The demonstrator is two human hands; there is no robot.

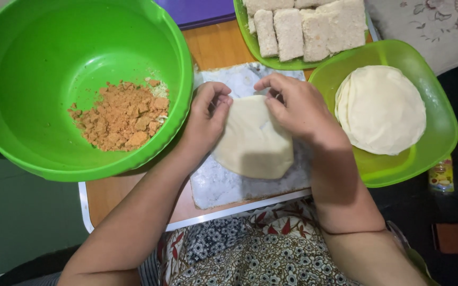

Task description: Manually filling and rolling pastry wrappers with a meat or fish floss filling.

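Lying at the centre of the frame on a marbled white board (223, 185), the pale dough wrapper (253, 140) is thin, smooth and off-white, roughly round below, with its upper edge lifted and turned over by both hands. The left hand (205, 119) pinches the wrapper's upper left edge between thumb and fingers; the right hand (295, 106) has its fingers curled down on the upper right edge — both are closed on the sheet, a little apart from each other, and what lies beneath the fold is hidden.

The board rests on a small wooden table (218, 45) with a white rim. In the upper left of the frame a large round green bowl (38, 63) overlaps the table and holds a heap of crumbly orange-brown filling (123, 114) with a few pale bits at its top edge. At the right, a square lime-green plate (430, 143) carries a stack of round wrappers (382, 108) of the same pale colour. At the top, another green plate (245, 32) holds rectangular breaded pieces (306, 26), laid side by side.

At the lower right edge, just under the square plate, stands a small bottle (441, 177) with a yellow-and-red label — its print is too small to make out
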